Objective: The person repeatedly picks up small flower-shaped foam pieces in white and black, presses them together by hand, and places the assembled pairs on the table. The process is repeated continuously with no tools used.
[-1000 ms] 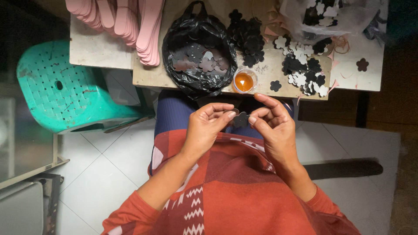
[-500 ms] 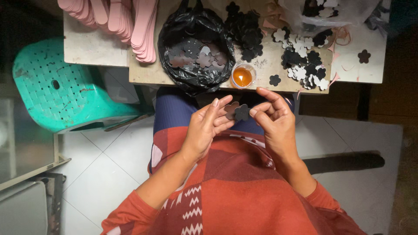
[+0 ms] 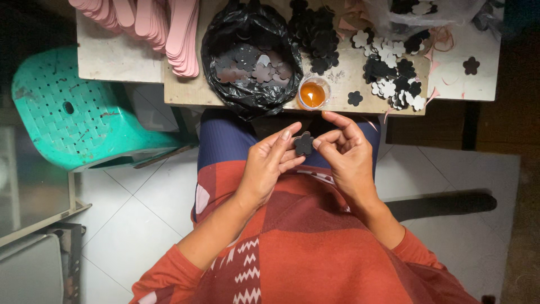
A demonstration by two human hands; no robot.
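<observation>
Where fingertips meet above lap: black flower-shaped foam piece [image 3: 304,143], flat, matte, pinched between left hand [image 3: 270,163] and right hand [image 3: 346,155], both closed on its edges. Just beyond hands: small round cup of orange liquid [image 3: 313,93]; glossy crumpled black plastic bag [image 3: 225,62] holding similar cutouts. Far left: pink strips [image 3: 174,34].

Both forearms angle inward over the lap, wrists bent slightly. The left hand [image 3: 270,163] and right hand [image 3: 346,152] meet at the fingertips, thumbs and forefingers pinched together, remaining fingers loosely curled, backs of hands facing up.
</observation>
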